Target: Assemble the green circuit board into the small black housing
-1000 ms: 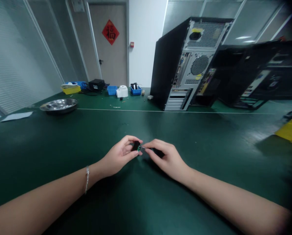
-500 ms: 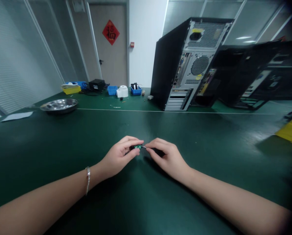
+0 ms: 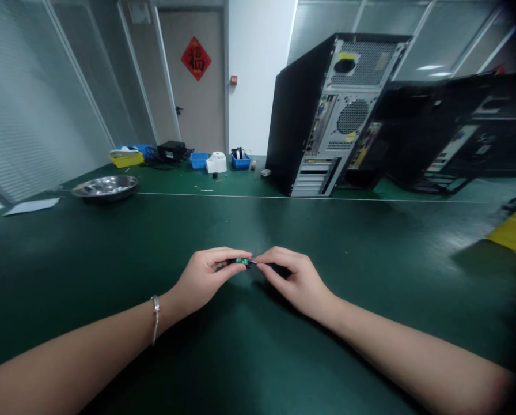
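Note:
Between the thumb and fingers of my left hand (image 3: 208, 274) is a small green circuit board (image 3: 241, 261) with dark parts at its edges. Part of the board is covered by those fingers. My right hand (image 3: 295, 274) pinches a thin silvery piece (image 3: 253, 263) at the board's right end; it is too small to tell whether it is a connector or a tool tip. The two hands nearly meet, just above the green tabletop (image 3: 258, 357). A silver bracelet (image 3: 155, 320) circles my left wrist.
Far left stand a metal bowl (image 3: 105, 193) and a paper sheet (image 3: 32, 206). Along the back are a yellow bin (image 3: 127, 159), a black adapter (image 3: 171, 151), blue trays (image 3: 198, 161) and a white plastic part (image 3: 216, 162). A computer tower (image 3: 299, 115) rises behind; a yellow bin (image 3: 515, 231) sits right.
My left fingers have straightened a little and lie flatter along the board, which has shifted slightly left and down. My right hand keeps its pinch, almost unmoved.

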Action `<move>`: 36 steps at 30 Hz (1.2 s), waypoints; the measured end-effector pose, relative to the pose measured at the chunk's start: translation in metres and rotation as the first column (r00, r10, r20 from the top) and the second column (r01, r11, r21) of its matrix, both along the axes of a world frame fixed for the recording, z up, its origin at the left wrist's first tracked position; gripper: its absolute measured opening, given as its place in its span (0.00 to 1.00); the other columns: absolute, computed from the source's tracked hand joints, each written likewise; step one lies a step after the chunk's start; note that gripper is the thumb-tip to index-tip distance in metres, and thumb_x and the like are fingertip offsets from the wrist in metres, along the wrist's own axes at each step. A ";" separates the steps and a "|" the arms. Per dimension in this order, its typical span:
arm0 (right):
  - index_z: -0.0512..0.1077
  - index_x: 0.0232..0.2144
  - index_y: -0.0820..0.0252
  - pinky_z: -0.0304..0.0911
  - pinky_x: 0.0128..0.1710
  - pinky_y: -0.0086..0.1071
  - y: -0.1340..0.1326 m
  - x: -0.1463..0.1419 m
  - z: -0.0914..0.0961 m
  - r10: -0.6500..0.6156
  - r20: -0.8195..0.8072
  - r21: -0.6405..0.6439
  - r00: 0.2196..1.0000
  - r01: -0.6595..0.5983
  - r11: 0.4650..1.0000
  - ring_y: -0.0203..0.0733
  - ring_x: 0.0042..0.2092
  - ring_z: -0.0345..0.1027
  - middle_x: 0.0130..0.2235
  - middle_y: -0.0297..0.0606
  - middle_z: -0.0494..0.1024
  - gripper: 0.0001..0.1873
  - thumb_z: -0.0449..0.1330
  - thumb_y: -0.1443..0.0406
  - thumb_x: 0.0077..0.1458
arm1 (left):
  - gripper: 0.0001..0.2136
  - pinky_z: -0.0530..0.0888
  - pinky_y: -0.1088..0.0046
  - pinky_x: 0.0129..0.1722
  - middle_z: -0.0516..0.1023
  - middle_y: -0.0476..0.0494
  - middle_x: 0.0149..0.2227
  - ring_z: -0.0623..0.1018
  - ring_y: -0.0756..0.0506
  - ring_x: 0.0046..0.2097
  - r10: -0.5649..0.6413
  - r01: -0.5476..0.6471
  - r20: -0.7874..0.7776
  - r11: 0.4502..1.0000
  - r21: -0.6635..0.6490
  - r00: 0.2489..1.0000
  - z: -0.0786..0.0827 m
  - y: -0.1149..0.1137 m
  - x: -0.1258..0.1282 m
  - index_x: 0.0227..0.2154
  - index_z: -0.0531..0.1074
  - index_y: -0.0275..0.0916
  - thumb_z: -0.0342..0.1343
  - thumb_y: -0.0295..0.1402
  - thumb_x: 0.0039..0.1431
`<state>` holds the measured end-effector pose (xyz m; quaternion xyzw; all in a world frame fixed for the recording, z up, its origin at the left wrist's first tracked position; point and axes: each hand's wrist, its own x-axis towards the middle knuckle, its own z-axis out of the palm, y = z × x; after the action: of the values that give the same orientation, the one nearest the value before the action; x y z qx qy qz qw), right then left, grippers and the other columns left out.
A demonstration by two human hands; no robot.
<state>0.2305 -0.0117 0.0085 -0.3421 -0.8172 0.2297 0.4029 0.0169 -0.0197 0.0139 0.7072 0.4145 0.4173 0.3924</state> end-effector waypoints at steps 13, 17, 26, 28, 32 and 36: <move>0.78 0.39 0.57 0.69 0.38 0.34 -0.001 -0.001 0.001 -0.016 -0.012 0.025 1.000 0.016 1.000 0.40 0.37 0.74 0.36 0.39 0.80 0.08 0.58 0.66 0.62 | 0.10 0.76 0.63 0.50 0.82 0.42 0.44 0.80 0.41 0.47 0.023 -0.020 0.044 0.997 -0.068 0.999 0.005 -0.002 0.002 0.41 0.80 0.38 0.61 0.33 0.57; 0.78 0.38 0.56 0.70 0.38 0.34 -0.002 -0.001 0.002 -0.008 0.024 0.031 1.000 0.007 1.000 0.40 0.37 0.74 0.36 0.39 0.80 0.09 0.57 0.65 0.62 | 0.10 0.75 0.63 0.49 0.82 0.42 0.44 0.79 0.41 0.46 0.001 -0.001 0.001 0.999 -0.048 1.000 0.004 -0.001 0.002 0.42 0.80 0.39 0.60 0.33 0.59; 0.78 0.37 0.57 0.69 0.38 0.34 0.000 0.001 0.000 -0.041 -0.010 0.024 0.999 0.042 0.999 0.40 0.36 0.74 0.35 0.39 0.80 0.08 0.57 0.65 0.62 | 0.09 0.72 0.64 0.50 0.75 0.42 0.44 0.76 0.44 0.47 -0.042 0.046 0.066 0.996 -0.072 0.997 -0.004 0.005 -0.002 0.45 0.73 0.40 0.55 0.34 0.63; 0.78 0.38 0.57 0.69 0.38 0.34 0.001 0.001 -0.001 -0.055 -0.024 0.027 0.998 0.055 0.998 0.41 0.37 0.74 0.35 0.38 0.80 0.08 0.57 0.65 0.62 | 0.08 0.72 0.65 0.48 0.75 0.44 0.41 0.76 0.44 0.46 -0.065 0.070 0.050 0.993 -0.098 0.997 -0.005 0.004 -0.003 0.43 0.71 0.40 0.56 0.35 0.62; 0.78 0.37 0.56 0.69 0.39 0.34 0.003 0.002 -0.002 -0.090 -0.045 0.031 0.995 0.091 0.995 0.41 0.37 0.74 0.35 0.38 0.80 0.08 0.57 0.64 0.62 | 0.07 0.72 0.66 0.42 0.76 0.44 0.37 0.76 0.44 0.41 -0.147 0.138 -0.078 0.984 -0.109 0.986 -0.004 0.002 -0.003 0.38 0.72 0.39 0.54 0.37 0.64; 0.78 0.37 0.57 0.69 0.38 0.34 0.003 0.001 -0.001 -0.101 -0.053 0.028 0.994 0.102 0.994 0.41 0.37 0.74 0.35 0.38 0.80 0.08 0.57 0.64 0.62 | 0.07 0.72 0.66 0.43 0.76 0.44 0.38 0.77 0.44 0.42 -0.134 0.128 -0.053 0.987 -0.101 0.990 -0.003 0.003 -0.003 0.39 0.72 0.39 0.54 0.36 0.63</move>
<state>0.2319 -0.0089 0.0075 -0.3709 -0.7916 0.2049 0.4402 0.0141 -0.0167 0.0107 0.7251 0.3984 0.3485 0.4405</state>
